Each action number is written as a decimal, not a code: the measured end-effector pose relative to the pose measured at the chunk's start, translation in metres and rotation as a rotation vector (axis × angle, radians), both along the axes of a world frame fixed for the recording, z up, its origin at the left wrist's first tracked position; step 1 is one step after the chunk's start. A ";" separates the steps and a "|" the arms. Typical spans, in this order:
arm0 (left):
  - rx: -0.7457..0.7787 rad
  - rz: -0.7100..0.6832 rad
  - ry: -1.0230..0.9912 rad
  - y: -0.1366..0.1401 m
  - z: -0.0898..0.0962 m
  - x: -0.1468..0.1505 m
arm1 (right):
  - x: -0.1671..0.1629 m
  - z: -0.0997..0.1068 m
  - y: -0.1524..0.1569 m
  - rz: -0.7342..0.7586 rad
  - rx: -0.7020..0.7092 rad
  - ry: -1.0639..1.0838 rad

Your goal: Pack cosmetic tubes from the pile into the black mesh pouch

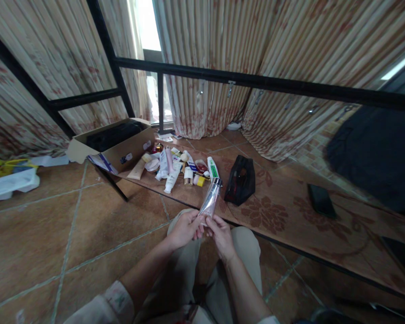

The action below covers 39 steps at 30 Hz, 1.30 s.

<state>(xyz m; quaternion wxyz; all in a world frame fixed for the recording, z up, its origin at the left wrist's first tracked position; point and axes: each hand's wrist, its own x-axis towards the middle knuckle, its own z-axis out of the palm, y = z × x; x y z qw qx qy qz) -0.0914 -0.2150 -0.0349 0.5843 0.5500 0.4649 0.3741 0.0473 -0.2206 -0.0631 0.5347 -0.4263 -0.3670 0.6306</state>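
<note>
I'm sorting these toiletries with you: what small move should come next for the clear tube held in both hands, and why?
Probably set the clear tube down by the black pouch: both the left hand and right hand pinch its lower end, cap up.

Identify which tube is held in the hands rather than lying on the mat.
The clear tube with a silver cap: both the left hand and right hand hold its lower end; the other tubes lie clustered beside the box.

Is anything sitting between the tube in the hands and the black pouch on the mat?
Nothing visible. The tube, held by the left hand and right hand, has only bare mat between it and the black pouch.
</note>
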 end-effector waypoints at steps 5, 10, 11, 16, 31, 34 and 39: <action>0.002 0.005 -0.006 -0.001 0.001 0.000 | 0.001 -0.001 0.000 -0.002 0.000 0.000; 0.000 0.007 -0.011 -0.001 0.001 0.000 | 0.001 0.000 -0.001 0.002 -0.001 0.000; 0.000 0.007 -0.011 -0.001 0.001 0.000 | 0.001 0.000 -0.001 0.004 -0.001 0.001; 0.000 -0.003 -0.011 -0.001 -0.002 -0.001 | 0.001 0.000 -0.001 0.004 -0.005 0.006; 0.007 0.003 -0.002 -0.002 0.000 0.000 | 0.001 0.000 -0.001 -0.003 0.000 0.008; 0.017 0.000 -0.002 -0.002 0.000 0.000 | 0.001 -0.001 -0.001 -0.004 0.003 0.008; 0.011 0.008 -0.006 -0.002 0.001 0.001 | 0.001 0.000 -0.001 0.009 0.007 0.010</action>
